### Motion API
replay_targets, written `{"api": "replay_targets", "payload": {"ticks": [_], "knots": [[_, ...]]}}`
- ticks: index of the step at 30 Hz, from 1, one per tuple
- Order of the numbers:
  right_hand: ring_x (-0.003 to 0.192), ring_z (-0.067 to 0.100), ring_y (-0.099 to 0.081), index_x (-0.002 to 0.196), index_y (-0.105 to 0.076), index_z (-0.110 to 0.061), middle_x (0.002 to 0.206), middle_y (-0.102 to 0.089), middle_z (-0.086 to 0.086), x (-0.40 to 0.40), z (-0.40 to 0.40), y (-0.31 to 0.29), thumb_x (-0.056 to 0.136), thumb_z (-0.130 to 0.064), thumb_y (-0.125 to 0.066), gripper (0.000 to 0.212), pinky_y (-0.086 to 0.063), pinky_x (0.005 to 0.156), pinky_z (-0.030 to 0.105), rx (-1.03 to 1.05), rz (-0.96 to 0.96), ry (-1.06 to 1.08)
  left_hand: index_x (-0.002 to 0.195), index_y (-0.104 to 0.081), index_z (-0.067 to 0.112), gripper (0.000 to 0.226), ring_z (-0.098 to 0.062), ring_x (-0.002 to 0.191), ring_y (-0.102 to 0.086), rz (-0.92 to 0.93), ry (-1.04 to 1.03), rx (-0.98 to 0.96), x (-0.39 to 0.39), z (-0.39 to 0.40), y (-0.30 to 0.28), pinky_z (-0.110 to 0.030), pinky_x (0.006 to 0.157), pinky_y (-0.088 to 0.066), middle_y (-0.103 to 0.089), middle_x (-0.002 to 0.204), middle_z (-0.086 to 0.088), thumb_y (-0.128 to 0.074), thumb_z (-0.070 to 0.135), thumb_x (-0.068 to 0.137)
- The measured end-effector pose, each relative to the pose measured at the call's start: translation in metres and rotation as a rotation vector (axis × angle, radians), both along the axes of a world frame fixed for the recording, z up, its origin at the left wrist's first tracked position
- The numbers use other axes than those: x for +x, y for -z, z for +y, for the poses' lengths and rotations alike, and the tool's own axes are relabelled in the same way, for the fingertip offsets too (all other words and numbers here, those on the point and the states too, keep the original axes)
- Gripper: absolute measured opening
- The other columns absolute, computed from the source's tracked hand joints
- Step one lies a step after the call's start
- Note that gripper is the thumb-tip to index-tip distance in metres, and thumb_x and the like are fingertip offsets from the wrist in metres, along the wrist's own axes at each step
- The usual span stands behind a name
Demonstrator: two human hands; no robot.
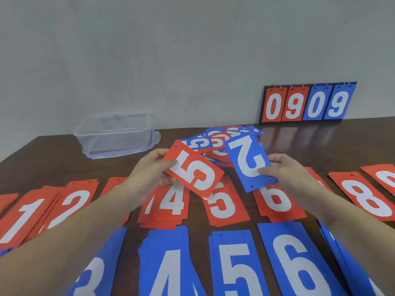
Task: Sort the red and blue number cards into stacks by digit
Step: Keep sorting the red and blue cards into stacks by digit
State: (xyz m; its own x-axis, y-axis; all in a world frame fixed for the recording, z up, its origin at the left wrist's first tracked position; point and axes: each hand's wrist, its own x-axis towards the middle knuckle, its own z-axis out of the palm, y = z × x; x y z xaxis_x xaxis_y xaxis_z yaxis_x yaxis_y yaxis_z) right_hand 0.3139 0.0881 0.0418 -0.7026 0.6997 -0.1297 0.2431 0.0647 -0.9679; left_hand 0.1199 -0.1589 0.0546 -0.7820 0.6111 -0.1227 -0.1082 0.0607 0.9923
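Observation:
My left hand (147, 174) pinches a red 5 card (193, 171) by its left end, held above the table. My right hand (286, 178) pinches a blue 2 card (249, 161) at its lower right edge, digit upside down. Behind them lies a loose pile of mixed red and blue cards (220, 138). A row of red stacks runs across the table: 1 (23, 218), 2 (72, 204), 4 (168, 204), 5 (224, 206), 6 (277, 204), 8 (367, 197). Nearer me lie blue stacks: 3 (94, 278), 4 (168, 268), 5 (237, 265), 6 (297, 261).
A clear plastic box (116, 133) stands at the back left of the dark wooden table (310, 144). A flip scoreboard (305, 103) showing 0909 leans against the wall at the back right. More red cards (384, 176) sit at the far right edge.

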Motion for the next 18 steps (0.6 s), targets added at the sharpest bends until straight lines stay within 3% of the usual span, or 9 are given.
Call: {"api": "replay_targets", "payload": {"ticks": [3,5,6,8,11,14,18], "knots": [[0.095,0.033,-0.072,0.105,-0.069,-0.015,0.099,-0.077,0.009,0.001,-0.011,0.001,0.094,-0.014,-0.067,0.011,-0.055,0.092,0.048,-0.027,0.020,-0.057,0.109,-0.061,0.012,0.013,-0.021,0.079,-0.069,-0.002,-0.034,0.000,0.002,-0.016,0.004,-0.031,0.069,-0.053,-0.075,0.097,-0.013,-0.064,0.011,0.096],[0.071,0.027,-0.065,0.105,-0.072,-0.015,0.088,-0.075,0.012,0.004,-0.019,-0.002,0.094,-0.020,-0.067,0.012,-0.052,0.069,0.036,-0.050,0.043,-0.072,0.111,-0.063,0.013,0.016,-0.021,0.078,-0.068,-0.003,-0.056,0.012,0.005,-0.025,0.006,-0.030,0.066,-0.051,-0.075,0.097,-0.012,-0.065,0.014,0.095],[0.057,0.021,-0.054,0.106,-0.072,-0.015,0.077,-0.070,0.014,0.007,-0.021,-0.004,0.095,-0.022,-0.067,0.014,-0.042,0.057,0.030,-0.053,0.046,-0.067,0.113,-0.063,0.014,0.017,-0.022,0.079,-0.068,-0.016,-0.067,0.026,0.006,-0.028,0.007,-0.031,0.067,-0.050,-0.075,0.096,-0.012,-0.065,0.015,0.096],[0.044,0.016,-0.038,0.108,-0.070,-0.017,0.065,-0.057,0.013,0.013,-0.021,-0.008,0.097,-0.025,-0.064,0.015,-0.029,0.045,0.025,-0.064,0.063,-0.050,0.116,-0.063,0.015,0.018,-0.024,0.085,-0.070,-0.038,-0.086,0.044,0.010,-0.029,0.007,-0.033,0.069,-0.050,-0.075,0.099,-0.013,-0.063,0.017,0.097],[0.044,0.018,-0.045,0.112,-0.067,-0.019,0.073,-0.061,0.016,0.027,-0.021,-0.010,0.100,-0.028,-0.060,0.017,-0.035,0.042,0.024,-0.128,0.100,-0.022,0.118,-0.062,0.019,0.020,-0.028,0.092,-0.073,-0.027,-0.090,0.030,0.015,-0.019,0.007,-0.037,0.076,-0.052,-0.076,0.101,-0.011,-0.063,0.020,0.098],[0.052,0.019,-0.053,0.117,-0.063,-0.017,0.082,-0.065,0.017,0.046,-0.017,-0.010,0.098,-0.020,-0.062,0.019,-0.041,0.048,0.028,-0.173,0.112,0.006,0.118,-0.061,0.019,0.021,-0.025,0.091,-0.074,-0.016,-0.053,0.005,0.022,0.002,0.009,-0.037,0.076,-0.056,-0.077,0.097,-0.007,-0.064,0.019,0.097],[0.055,0.014,-0.051,0.114,-0.061,-0.012,0.082,-0.060,0.016,0.072,-0.002,-0.011,0.094,-0.009,-0.066,0.021,-0.045,0.051,0.024,-0.178,0.143,0.097,0.112,-0.061,0.017,0.018,-0.023,0.092,-0.075,0.024,0.038,-0.057,0.031,0.038,0.009,-0.050,0.092,-0.058,-0.078,0.097,-0.005,-0.067,0.016,0.095]]}}
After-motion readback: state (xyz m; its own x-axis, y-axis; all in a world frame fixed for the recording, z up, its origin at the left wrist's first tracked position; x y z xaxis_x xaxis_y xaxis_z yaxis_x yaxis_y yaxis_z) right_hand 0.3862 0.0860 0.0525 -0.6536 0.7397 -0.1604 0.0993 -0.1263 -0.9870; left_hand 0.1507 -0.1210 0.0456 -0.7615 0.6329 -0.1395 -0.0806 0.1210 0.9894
